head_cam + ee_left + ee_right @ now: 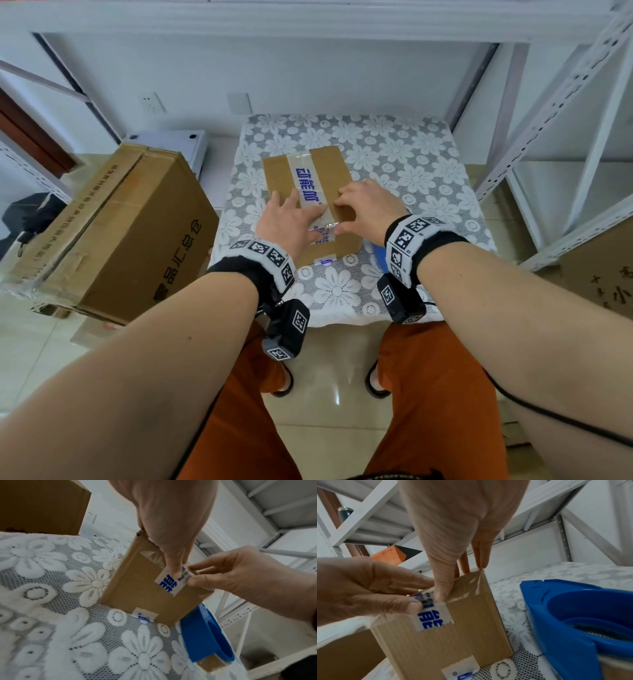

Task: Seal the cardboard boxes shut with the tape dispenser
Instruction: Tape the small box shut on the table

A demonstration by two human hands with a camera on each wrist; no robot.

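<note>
A small cardboard box (277, 174) (137, 588) (453, 642) lies on the lace-covered table (411, 164). A strip of clear tape with blue print (306, 178) (169, 584) (431, 618) runs along its top and folds over the near edge. My left hand (298, 219) (171, 520) (368, 588) lies flat on the top, its thumb pressing the tape end onto the front face. My right hand (363, 205) (248, 578) (453, 520) rests its fingers on the top and presses its thumb on the same fold. The blue tape dispenser (205, 635) (573, 615) lies unheld on the cloth, just right of the box.
A large cardboard box (130, 233) stands tilted at the table's left. White metal shelving (548, 120) rises at the right, with more cardboard (599, 274) below it. A short second piece of tape (145, 614) sits low on the small box's front.
</note>
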